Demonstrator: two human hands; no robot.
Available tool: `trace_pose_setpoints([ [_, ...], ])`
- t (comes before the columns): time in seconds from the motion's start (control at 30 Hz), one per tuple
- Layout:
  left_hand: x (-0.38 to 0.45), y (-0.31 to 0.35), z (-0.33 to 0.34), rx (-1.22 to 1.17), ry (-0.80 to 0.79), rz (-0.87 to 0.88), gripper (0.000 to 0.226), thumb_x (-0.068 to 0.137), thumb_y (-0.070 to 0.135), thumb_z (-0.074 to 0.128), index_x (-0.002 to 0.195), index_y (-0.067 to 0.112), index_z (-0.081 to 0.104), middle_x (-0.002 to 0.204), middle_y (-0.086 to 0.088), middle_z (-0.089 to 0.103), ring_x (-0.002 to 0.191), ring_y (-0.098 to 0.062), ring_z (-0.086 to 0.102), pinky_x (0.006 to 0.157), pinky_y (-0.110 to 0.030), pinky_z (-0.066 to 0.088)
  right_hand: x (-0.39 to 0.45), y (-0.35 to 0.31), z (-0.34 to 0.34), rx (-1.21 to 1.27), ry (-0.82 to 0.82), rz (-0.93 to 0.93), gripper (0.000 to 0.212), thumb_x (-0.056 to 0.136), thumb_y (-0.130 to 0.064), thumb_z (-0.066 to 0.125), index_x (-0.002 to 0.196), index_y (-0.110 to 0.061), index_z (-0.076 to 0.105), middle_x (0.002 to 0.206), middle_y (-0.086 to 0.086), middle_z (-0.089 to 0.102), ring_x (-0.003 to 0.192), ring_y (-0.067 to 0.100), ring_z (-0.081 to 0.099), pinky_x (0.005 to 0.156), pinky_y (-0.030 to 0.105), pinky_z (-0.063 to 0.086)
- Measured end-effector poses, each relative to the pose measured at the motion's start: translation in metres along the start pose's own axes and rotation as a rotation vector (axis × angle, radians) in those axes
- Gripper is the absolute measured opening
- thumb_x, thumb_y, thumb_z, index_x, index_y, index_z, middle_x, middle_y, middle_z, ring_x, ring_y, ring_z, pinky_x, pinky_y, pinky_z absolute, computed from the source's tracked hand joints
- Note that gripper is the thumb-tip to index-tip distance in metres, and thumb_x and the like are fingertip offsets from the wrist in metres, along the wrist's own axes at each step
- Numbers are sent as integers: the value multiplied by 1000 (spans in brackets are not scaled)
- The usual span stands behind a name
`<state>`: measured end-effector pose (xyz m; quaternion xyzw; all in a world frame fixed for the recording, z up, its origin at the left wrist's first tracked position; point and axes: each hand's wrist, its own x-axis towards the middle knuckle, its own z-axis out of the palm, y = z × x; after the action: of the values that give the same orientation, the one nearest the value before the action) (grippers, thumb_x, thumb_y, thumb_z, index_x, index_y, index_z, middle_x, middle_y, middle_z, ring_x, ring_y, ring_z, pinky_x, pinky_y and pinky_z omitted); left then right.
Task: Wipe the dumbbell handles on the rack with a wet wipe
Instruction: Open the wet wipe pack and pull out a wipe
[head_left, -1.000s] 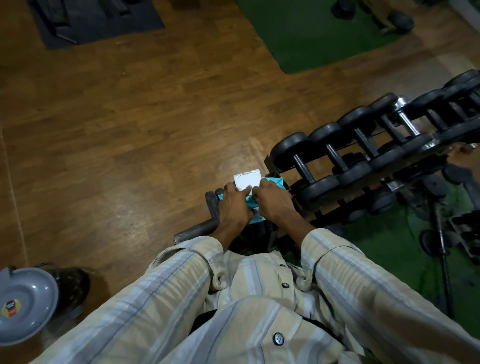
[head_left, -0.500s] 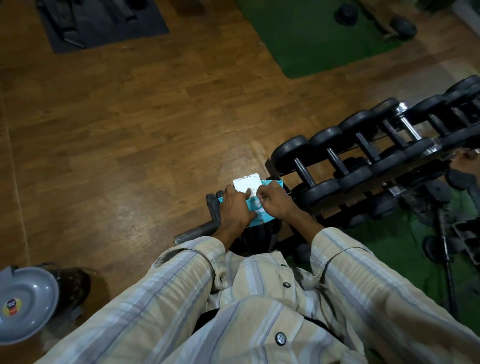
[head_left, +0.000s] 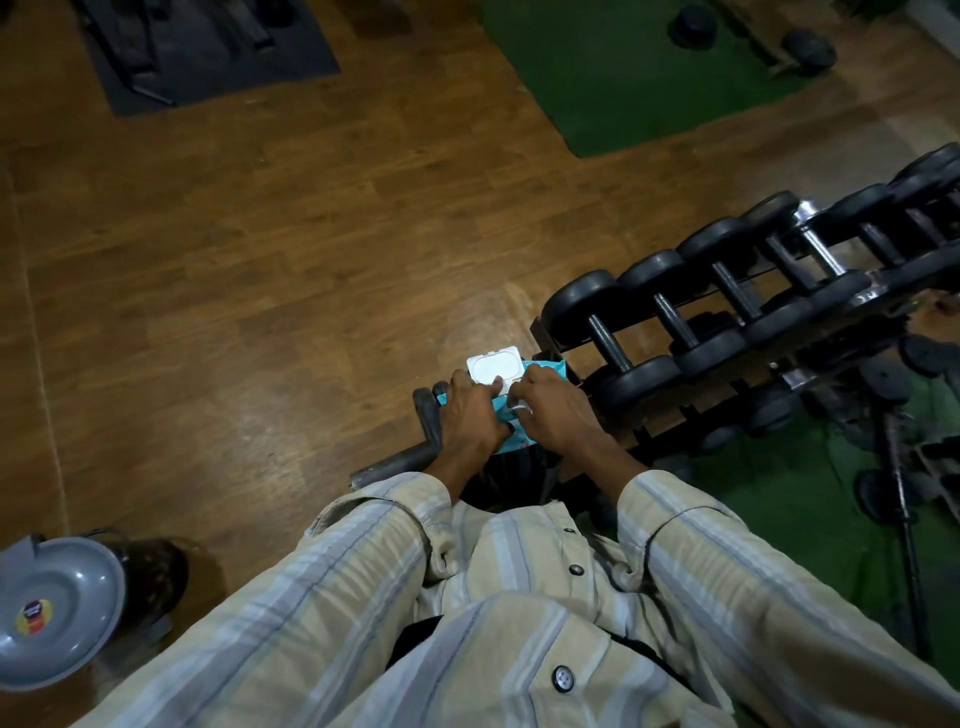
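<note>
The step in hand is judged to be preparation: getting a wet wipe out of its pack, with no dumbbell handle wiped yet. The left hand (head_left: 470, 413) grips the blue wipe pack (head_left: 511, 441) from its left side, fingers curled round it, steadying it in front of the body. The pack's white lid (head_left: 493, 368) stands flipped up at the 12 o'clock edge of the pack. The right hand (head_left: 553, 413) sits on top of the pack just beside the left, its fingertips pinching a small white bit at the opening, apparently the edge of a wipe; how much has come free cannot be told. The dumbbells (head_left: 613, 343) lie in a row on the rack (head_left: 543, 332), at about 2 o'clock from the hands, the nearest handle near the pack but untouched. A grey lid (head_left: 57, 618) sits at 8 o'clock on the wooden floor (head_left: 260, 286). The next move calls for pulling one wipe clear while the left hand holds the pack down, then reaching right to the nearest handle.
</note>
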<state>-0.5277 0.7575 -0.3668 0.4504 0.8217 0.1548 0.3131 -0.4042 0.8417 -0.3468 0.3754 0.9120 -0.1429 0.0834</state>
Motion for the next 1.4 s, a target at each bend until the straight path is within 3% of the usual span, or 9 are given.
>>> trace_pose_setpoints([
  [0.13, 0, 0, -1, -9, -5, -4, 74, 80, 35, 81, 147, 28, 50, 136, -10, 38, 129, -30, 41, 101, -39, 45, 0, 0, 2, 342, 111, 98, 7, 85, -22, 70, 92, -23, 68, 100, -5, 62, 93, 13, 57, 76, 34, 50],
  [0.33, -1, 4, -3, -3, -9, -24, 72, 78, 31, 83, 143, 23, 55, 137, -9, 37, 127, -29, 41, 102, -36, 44, 6, 8, -6, 861, 215, 404, 12, 86, -2, 65, 81, -13, 61, 72, -6, 60, 68, 8, 54, 66, 25, 45],
  [0.53, -1, 6, -5, 22, -7, -23, 64, 73, 32, 83, 133, 24, 62, 133, -10, 35, 124, -31, 42, 99, -34, 43, 24, 9, -30, 1352, 297, 516, 4, 89, -13, 65, 86, -13, 67, 89, 9, 69, 83, 21, 64, 74, 37, 55],
  [0.63, -6, 12, -11, 84, 16, -34, 60, 75, 36, 81, 131, 28, 62, 134, -9, 37, 125, -31, 45, 99, -35, 39, 29, 4, -49, 1547, 307, 490, 8, 98, -14, 61, 94, -10, 67, 87, 11, 68, 73, 18, 65, 65, 31, 54],
  [0.73, -7, 17, -19, 71, 36, -56, 63, 71, 47, 85, 128, 30, 64, 134, -7, 43, 125, -29, 47, 100, -38, 38, 30, 4, -52, 1600, 262, 521, 9, 101, -17, 60, 101, -10, 65, 91, 12, 62, 75, 17, 60, 64, 30, 55],
  [0.83, -5, 21, -20, -126, 81, -18, 54, 70, 31, 82, 122, 24, 70, 129, -7, 59, 120, -27, 56, 98, -35, 43, 24, 5, -47, 1686, 249, 591, 11, 98, -20, 64, 105, -11, 66, 98, 12, 64, 85, 22, 60, 70, 33, 55],
  [1.0, -3, 32, -16, -672, 31, 22, 25, 65, 12, 56, 78, 9, 77, 77, -8, 74, 72, -16, 64, 69, -32, 49, 8, 9, -43, 1750, 287, 667, 12, 96, -10, 64, 108, -9, 66, 110, 14, 68, 99, 29, 64, 71, 34, 57],
  [1.17, -10, 47, -21, -1036, -61, -121, 16, 87, 4, 58, 87, -4, 72, 87, -20, 73, 78, -36, 70, 74, -45, 59, -13, 12, -39, 1749, 286, 645, 28, 91, 6, 57, 117, -2, 64, 96, 13, 71, 88, 28, 68, 71, 32, 60],
  [1.4, -11, 41, 5, -867, 115, -30, 10, 81, 26, 76, 79, 16, 73, 81, 1, 74, 83, -23, 72, 79, -49, 61, -47, 18, -27, 1716, 260, 628, 36, 84, 12, 63, 117, -1, 68, 102, 16, 75, 87, 27, 72, 77, 37, 58],
])
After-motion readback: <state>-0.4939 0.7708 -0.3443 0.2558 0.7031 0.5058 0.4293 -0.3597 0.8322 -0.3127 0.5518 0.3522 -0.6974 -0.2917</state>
